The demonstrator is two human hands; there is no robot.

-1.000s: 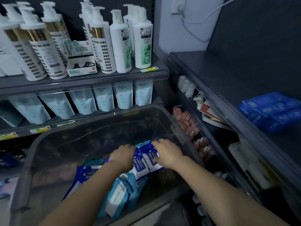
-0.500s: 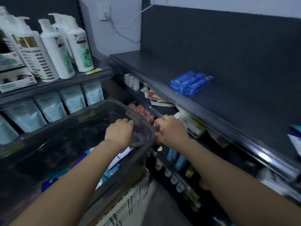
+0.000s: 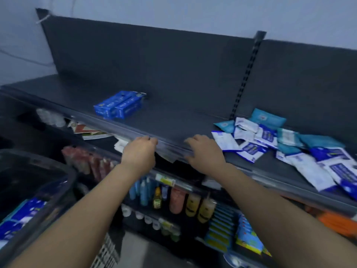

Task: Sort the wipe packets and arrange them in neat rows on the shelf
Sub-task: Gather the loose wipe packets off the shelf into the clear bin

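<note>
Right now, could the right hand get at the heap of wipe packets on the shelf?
Probably yes: the right hand sits at the shelf edge just left of the wipe packets, with only bare shelf between.

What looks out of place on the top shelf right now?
The wipe packets at the right end of the shelf lie in a loose heap, overlapping and tilted every way, with teal and white-blue kinds mixed and no rows. The blue boxes further left sit squarely together.
</note>
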